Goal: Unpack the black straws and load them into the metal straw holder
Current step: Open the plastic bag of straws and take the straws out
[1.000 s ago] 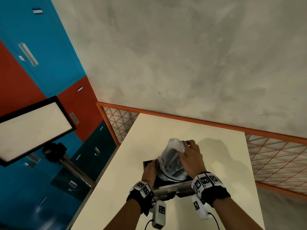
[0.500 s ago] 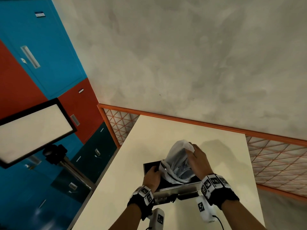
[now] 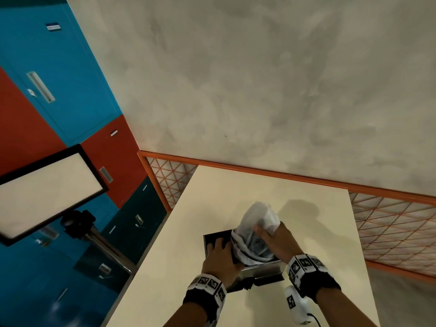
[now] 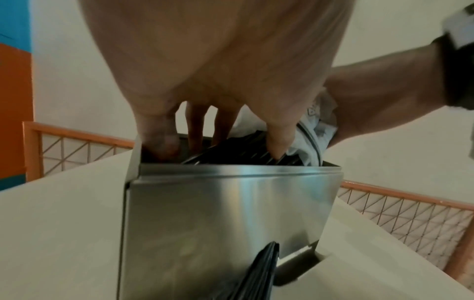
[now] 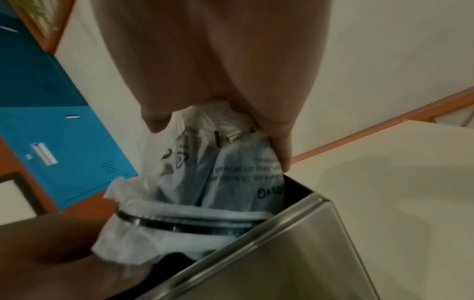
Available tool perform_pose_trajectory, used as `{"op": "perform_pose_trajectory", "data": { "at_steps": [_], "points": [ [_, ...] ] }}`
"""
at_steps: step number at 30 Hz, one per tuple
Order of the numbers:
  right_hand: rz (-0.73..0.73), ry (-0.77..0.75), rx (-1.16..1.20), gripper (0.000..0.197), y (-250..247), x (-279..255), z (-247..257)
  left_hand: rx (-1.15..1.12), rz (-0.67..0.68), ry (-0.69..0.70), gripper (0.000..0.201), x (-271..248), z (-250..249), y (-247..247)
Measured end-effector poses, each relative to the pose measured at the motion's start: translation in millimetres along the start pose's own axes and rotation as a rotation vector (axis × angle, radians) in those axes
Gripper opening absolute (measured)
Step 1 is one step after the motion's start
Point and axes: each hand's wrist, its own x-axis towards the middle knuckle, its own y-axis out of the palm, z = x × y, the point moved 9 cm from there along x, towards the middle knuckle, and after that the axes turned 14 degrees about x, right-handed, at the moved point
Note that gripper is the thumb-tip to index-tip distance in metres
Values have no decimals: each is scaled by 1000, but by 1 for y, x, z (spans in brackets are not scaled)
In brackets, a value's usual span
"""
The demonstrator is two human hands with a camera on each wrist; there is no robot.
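Straws (image 4: 238,150) mostly hidden inside holder (image 4: 225,227), bag (image 5: 218,166) print blurred

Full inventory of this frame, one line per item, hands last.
metal straw holder: one, silver, on the table, top open
black straws: a bundle, count unclear, inside the holder's top; more poke from its lower front slot
plastic bag: one, translucent white with print, upended over the holder's opening
table: one, cream, beside the wall
lockers: several, blue, red and dark teal, left
light panel: one, white with black frame, on a stand, left
wrist bands: two, black with markers
left hand: fingers reaching into the holder
right hand: grip on the bag
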Motion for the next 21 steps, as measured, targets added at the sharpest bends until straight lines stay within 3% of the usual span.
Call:
{"op": "perform_pose_trajectory", "data": {
  "at_steps": [4, 7, 9, 12, 13, 18, 19, 21],
  "points": [
    [18, -108, 27, 66, 13, -22, 32, -229, -86, 12, 91, -3, -3, 3],
    [83, -223, 21, 82, 18, -28, 54, -384, -117, 0, 105, -4, 2, 3],
    [90, -178, 9, 95, 15, -21, 50, -376, -131, 16, 108, -2, 2, 3],
    [88, -165, -47, 71, 11, -10, 46, -348, -144, 22, 102, 1, 4, 8],
    [84, -146, -42, 72, 10, -7, 43, -346, -148, 32, 99, 1, 4, 9],
    [57, -31, 97, 90, 7, 7, 13, -359, -176, 86, 93, -4, -1, 4],
    [84, -30, 85, 94, 9, 10, 7, -361, -195, 87, 95, -6, -2, 2],
    [214, -59, 34, 80, 18, 9, 7, -366, -220, 102, 101, -9, -6, -3]
  ]
}}
